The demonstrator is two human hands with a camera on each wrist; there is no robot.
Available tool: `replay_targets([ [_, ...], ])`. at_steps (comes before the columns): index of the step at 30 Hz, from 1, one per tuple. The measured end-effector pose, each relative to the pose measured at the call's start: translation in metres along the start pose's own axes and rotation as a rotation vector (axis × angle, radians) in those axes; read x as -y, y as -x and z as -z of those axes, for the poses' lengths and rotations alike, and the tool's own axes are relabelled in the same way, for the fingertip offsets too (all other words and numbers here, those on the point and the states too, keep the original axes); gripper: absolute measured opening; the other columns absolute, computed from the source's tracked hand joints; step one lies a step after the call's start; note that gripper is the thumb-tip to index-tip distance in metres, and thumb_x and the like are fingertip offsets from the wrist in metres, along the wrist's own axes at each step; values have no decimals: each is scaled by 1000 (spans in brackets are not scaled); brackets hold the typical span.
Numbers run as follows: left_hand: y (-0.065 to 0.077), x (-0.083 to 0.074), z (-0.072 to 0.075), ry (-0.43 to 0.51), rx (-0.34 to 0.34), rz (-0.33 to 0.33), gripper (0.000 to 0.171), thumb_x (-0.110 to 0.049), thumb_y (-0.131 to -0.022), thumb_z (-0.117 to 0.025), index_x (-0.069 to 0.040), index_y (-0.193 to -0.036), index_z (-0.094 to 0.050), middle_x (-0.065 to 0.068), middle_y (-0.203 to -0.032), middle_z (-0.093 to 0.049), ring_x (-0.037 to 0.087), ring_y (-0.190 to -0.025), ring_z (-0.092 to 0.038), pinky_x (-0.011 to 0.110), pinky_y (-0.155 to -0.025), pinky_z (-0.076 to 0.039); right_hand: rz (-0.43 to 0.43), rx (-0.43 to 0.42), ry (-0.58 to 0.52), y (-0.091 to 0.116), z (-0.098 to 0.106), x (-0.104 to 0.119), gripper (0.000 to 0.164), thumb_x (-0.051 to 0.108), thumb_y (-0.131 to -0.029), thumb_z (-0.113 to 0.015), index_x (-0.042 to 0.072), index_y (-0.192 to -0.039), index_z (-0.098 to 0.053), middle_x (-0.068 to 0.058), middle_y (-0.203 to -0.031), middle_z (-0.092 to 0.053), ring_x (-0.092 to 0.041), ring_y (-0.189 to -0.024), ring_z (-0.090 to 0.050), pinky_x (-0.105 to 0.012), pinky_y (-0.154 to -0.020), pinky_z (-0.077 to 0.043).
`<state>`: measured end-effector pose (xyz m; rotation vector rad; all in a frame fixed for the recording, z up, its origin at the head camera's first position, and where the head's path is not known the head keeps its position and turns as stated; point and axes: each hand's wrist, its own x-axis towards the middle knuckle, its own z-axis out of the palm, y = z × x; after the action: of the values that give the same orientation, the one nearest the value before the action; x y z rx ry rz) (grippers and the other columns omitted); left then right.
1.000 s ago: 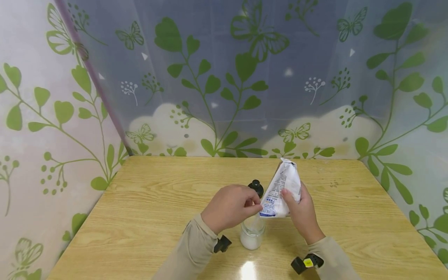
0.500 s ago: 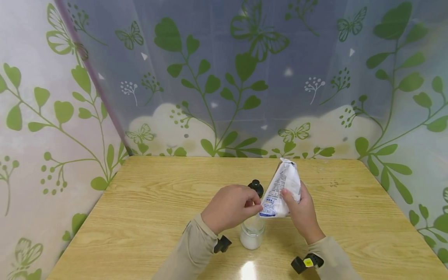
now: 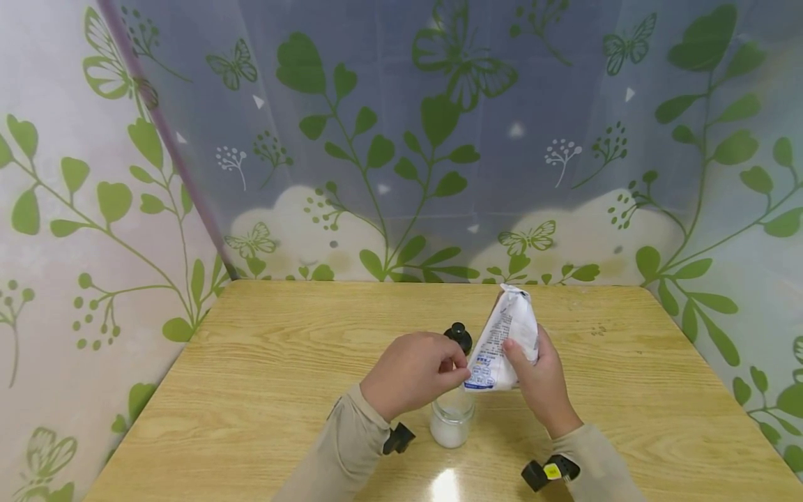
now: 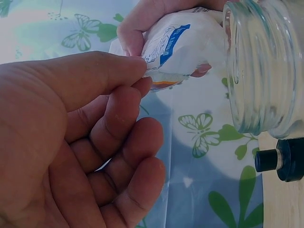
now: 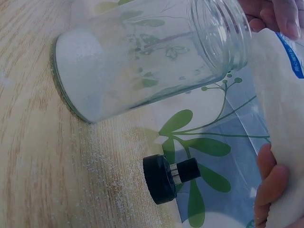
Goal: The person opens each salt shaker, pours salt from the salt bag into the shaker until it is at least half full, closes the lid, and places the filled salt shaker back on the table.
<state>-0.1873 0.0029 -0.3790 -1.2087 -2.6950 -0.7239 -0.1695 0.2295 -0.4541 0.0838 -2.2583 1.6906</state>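
Observation:
My right hand (image 3: 544, 383) grips a white printed packet (image 3: 505, 341), tilted with its lower left corner over a glass jar (image 3: 452, 422). Thumb and forefinger of my left hand (image 3: 410, 369) pinch that corner by the blue printed strip; its other fingers curl loosely in the left wrist view. The jar stands upright on the table, and its threaded mouth (image 4: 244, 71) lies just below the packet's edge. White granules (image 5: 78, 66) cover the jar's bottom. No stream shows between packet and jar in the right wrist view.
A black lid with a knob (image 3: 459, 337) lies on the wooden table (image 3: 282, 348) behind the jar. Loose white granules (image 5: 111, 175) are scattered around the jar's base. A patterned cloth wall (image 3: 351, 209) closes off the back and sides.
A whitish streak under the packet's corner, seen a second ago above the jar, is gone. The packet has tipped very slightly left; both hands stay almost where they were.

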Motion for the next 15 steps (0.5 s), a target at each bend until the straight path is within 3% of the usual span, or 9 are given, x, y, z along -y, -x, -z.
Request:
replay_targets([
  [15,1,-1,1,-15,-8,-15,9,-25,-96,-75,-19,-89,-77,-14,-71,-61,-1,-62,-50,17,-61,-43,22,-6,4,0,-1,1,44,17,-106,-54,-3,-144,-43,-23,-111,-63,-5,-84,-66,-24,-68,-58],
])
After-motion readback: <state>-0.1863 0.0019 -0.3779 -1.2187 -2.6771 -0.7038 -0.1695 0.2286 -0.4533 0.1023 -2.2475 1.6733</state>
